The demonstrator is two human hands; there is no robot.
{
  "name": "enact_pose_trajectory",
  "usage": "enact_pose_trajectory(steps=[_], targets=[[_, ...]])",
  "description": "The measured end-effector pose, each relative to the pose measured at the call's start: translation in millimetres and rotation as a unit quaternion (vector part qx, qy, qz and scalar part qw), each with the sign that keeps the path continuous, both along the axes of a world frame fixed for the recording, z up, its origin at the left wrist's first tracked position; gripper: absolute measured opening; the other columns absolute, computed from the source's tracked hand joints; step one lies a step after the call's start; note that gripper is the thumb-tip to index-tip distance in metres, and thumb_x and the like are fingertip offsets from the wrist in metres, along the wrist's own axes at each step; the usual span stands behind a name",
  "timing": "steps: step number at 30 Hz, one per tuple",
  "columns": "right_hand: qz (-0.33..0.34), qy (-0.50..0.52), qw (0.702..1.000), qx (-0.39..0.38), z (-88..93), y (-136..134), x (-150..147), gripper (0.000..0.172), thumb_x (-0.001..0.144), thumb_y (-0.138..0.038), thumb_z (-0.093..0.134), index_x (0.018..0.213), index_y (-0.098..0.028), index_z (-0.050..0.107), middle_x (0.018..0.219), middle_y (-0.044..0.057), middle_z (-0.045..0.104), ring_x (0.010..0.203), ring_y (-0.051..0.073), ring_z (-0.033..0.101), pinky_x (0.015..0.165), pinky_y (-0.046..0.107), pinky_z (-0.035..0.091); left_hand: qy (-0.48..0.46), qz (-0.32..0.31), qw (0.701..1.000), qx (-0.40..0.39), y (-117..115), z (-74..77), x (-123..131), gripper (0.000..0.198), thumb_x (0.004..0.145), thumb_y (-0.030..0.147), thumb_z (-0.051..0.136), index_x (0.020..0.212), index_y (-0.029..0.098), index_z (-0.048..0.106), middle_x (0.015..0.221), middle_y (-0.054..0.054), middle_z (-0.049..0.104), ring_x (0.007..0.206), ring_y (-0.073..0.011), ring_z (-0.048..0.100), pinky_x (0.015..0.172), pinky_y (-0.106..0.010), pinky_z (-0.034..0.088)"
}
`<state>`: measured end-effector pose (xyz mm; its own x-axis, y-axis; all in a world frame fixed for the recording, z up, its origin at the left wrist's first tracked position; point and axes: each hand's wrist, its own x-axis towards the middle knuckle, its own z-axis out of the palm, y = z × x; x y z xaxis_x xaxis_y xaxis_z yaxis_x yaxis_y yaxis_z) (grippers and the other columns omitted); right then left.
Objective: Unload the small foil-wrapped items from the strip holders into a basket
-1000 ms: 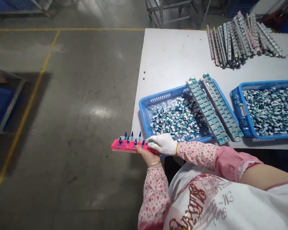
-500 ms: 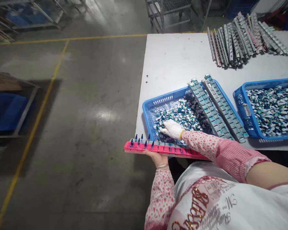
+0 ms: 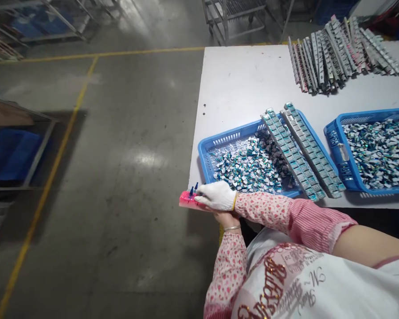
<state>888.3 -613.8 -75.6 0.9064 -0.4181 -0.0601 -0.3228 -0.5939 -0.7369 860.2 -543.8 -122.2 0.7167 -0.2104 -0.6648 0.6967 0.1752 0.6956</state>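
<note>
My left hand (image 3: 226,218), bare and wearing a bracelet at the wrist, is closed around a long pink strip (image 3: 187,201) from below. Small dark blue pointed pieces (image 3: 191,191) stand upright at the strip's left end. My right hand (image 3: 217,196), in a white knitted glove, lies over the strip with its fingers drawn together close to those pieces. What the gloved fingertips pinch is hidden, and the glove and sleeve cover most of the strip. Just beyond sits a blue basket (image 3: 202,155) holding many small blue and white pieces (image 3: 249,166).
Two long silvery-teal strips (image 3: 287,150) (image 3: 310,150) rest across the basket's right side. Another blue basket (image 3: 332,128) of similar pieces stands to the right. A pile of grey strips (image 3: 335,57) lies at the back of the white table (image 3: 239,79). Metal racks (image 3: 234,20) stand on the floor beyond.
My right hand has come out of the basket and moved left onto the strip. The strip and my left hand have shifted slightly right; fewer upright blue pieces show now.
</note>
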Motion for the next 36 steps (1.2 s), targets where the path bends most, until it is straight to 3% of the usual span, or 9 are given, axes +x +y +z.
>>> enact_pose_trajectory(steps=[4, 9, 15, 20, 22, 25, 27, 31, 36], targets=[[-0.136, 0.004, 0.982, 0.128, 0.6, -6, 0, 0.034, 0.092, -0.051, 0.048, 0.102, -0.022, 0.063, 0.096, 0.003, 0.07, 0.086, 0.015, 0.063, 0.072, 0.024, 0.042, -0.002, 0.028, 0.998, 0.052, -7, 14.1, -1, 0.058, 0.09, 0.064, 0.033, 0.11, 0.017, 0.061, 0.115, -0.013, 0.063, 0.115, -0.0248, 0.059, 0.096, -0.04, 0.05], [-0.049, -0.015, 0.998, 0.038, 8.0, -8, -5, 0.038, 0.089, -0.055, 0.051, 0.105, -0.023, 0.064, 0.092, 0.003, 0.069, 0.085, 0.018, 0.063, 0.075, 0.028, 0.042, 0.019, 0.029, 0.995, 0.09, -11, 21.8, -3, 0.049, 0.094, 0.055, 0.034, 0.111, 0.017, 0.061, 0.113, -0.014, 0.064, 0.109, -0.0243, 0.062, 0.09, -0.041, 0.052], [-0.161, -0.037, 0.976, 0.144, 11.9, -15, -8, 0.03, 0.091, -0.048, 0.051, 0.098, -0.021, 0.062, 0.092, 0.001, 0.07, 0.083, 0.014, 0.064, 0.07, 0.023, 0.044, -0.027, 0.016, 0.998, 0.047, -16, 26.1, -4, 0.052, 0.094, 0.055, 0.032, 0.113, 0.016, 0.061, 0.12, -0.016, 0.063, 0.116, -0.0241, 0.059, 0.095, -0.038, 0.05], [-0.066, -0.068, 0.993, 0.069, 22.1, -18, -14, 0.033, 0.085, -0.052, 0.057, 0.096, -0.022, 0.064, 0.092, 0.002, 0.069, 0.087, 0.018, 0.062, 0.079, 0.029, 0.043, -0.02, 0.023, 0.999, 0.012, -22, 30.5, -7, 0.042, 0.096, 0.045, 0.034, 0.116, 0.017, 0.059, 0.118, -0.015, 0.065, 0.109, -0.021, 0.063, 0.092, -0.036, 0.052], [-0.139, -0.079, 0.976, 0.146, 24.6, -20, -11, 0.029, 0.086, -0.048, 0.057, 0.092, -0.02, 0.062, 0.088, 0.002, 0.068, 0.083, 0.016, 0.061, 0.075, 0.027, 0.045, -0.025, 0.02, 0.999, -0.008, -24, 30.4, -8, 0.045, 0.096, 0.047, 0.032, 0.116, 0.018, 0.06, 0.12, -0.013, 0.064, 0.11, -0.0198, 0.063, 0.094, -0.034, 0.051], [-0.29, -0.107, 0.914, 0.262, 28.6, -30, -4, 0.028, 0.089, -0.045, 0.051, 0.087, -0.018, 0.058, 0.076, 0.001, 0.064, 0.069, 0.013, 0.057, 0.063, 0.025, 0.044, -0.01, 0.02, 1.0, -0.006, -21, 24.0, -4, 0.053, 0.095, 0.055, 0.027, 0.113, 0.02, 0.061, 0.123, -0.011, 0.063, 0.115, -0.0208, 0.06, 0.097, -0.036, 0.049], [-0.313, -0.152, 0.897, 0.273, 31.6, -41, -3, 0.03, 0.089, -0.047, 0.05, 0.089, -0.018, 0.056, 0.075, 0.0, 0.062, 0.065, 0.012, 0.055, 0.06, 0.024, 0.044, 0.013, 0.027, 1.0, 0.008, -13, 15.9, 0, 0.054, 0.093, 0.06, 0.028, 0.111, 0.021, 0.061, 0.125, -0.011, 0.061, 0.117, -0.0212, 0.058, 0.097, -0.038, 0.048], [-0.24, -0.141, 0.943, 0.18, 18.8, -67, -15, 0.034, 0.085, -0.052, 0.055, 0.095, -0.02, 0.057, 0.08, -0.001, 0.064, 0.071, 0.013, 0.058, 0.063, 0.023, 0.043, 0.022, 0.015, 0.999, -0.043, 5, 3.4, 8, 0.063, 0.087, 0.072, 0.022, 0.111, 0.027, 0.06, 0.126, -0.009, 0.06, 0.116, -0.0202, 0.058, 0.095, -0.039, 0.049], [-0.08, 0.141, 0.985, 0.058, -39.8, -68, -43, 0.033, 0.087, -0.051, 0.053, 0.089, -0.019, 0.063, 0.083, 0.005, 0.067, 0.075, 0.017, 0.06, 0.064, 0.026, 0.039, 0.045, 0.011, 0.999, -0.021, 9, 7.6, 6, 0.07, 0.087, 0.072, 0.013, 0.107, 0.025, 0.061, 0.123, -0.012, 0.059, 0.107, -0.0192, 0.062, 0.092, -0.037, 0.051]])
